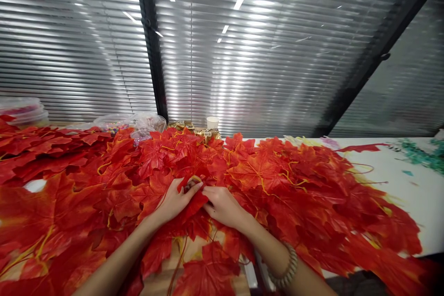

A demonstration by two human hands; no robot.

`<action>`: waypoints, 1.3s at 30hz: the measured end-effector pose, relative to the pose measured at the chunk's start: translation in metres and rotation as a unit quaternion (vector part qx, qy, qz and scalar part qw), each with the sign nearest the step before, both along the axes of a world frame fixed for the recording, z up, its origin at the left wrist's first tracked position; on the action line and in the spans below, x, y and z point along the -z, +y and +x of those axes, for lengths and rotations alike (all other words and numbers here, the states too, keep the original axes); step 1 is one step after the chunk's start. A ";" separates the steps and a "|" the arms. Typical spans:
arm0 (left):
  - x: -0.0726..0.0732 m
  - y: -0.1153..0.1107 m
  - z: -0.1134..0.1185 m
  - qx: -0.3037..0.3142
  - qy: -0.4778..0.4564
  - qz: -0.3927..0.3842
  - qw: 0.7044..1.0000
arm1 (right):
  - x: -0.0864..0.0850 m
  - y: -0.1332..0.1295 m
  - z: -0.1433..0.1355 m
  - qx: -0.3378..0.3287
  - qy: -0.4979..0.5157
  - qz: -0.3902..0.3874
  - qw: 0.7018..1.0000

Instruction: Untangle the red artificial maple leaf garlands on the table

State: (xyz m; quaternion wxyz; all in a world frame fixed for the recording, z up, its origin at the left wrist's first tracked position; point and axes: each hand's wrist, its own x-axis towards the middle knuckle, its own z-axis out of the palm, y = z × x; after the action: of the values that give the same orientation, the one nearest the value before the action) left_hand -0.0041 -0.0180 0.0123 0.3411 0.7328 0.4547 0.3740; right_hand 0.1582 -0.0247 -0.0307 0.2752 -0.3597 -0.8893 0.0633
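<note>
Close together at the middle of the view, both of my hands are on one red artificial maple leaf (194, 206). My left hand (178, 198) has its thumb and fingers closed on the leaf's upper part. Beside it, my right hand (219, 203) is curled with its fingertips pinched at the same leaf; a small part between the fingertips is hidden. All around lies a thick heap of red maple leaves (256, 171) with thin yellow stems. A beaded bracelet (289, 268) circles my right wrist.
Behind the leaves stand a white paper cup (212, 123), gold wrappers (208, 134), clear plastic bags (149, 122) and stacked clear tubs (24, 111). Green tinsel (425, 155) lies on the white table (409, 189) at right. Glass panels with blinds (243, 64) rise behind.
</note>
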 end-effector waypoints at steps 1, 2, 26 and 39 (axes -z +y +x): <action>0.000 0.000 0.000 0.002 0.002 0.000 1.000 | -0.001 -0.001 0.000 0.001 -0.002 -0.003 1.000; 0.001 0.000 0.000 0.004 0.004 0.001 1.000 | -0.002 -0.001 0.000 0.001 -0.004 -0.005 1.000; 0.000 0.000 0.000 0.020 0.010 -0.005 1.000 | -0.004 -0.002 -0.001 0.007 -0.010 -0.015 1.000; 0.013 0.006 -0.003 0.064 -0.015 0.010 0.998 | -0.005 -0.002 -0.001 0.009 -0.011 -0.022 1.000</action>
State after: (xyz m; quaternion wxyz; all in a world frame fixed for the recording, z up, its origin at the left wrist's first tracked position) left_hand -0.0071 -0.0116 -0.0005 0.3638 0.7582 0.3980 0.3664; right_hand 0.1575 -0.0264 -0.0255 0.2578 -0.3738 -0.8877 0.0761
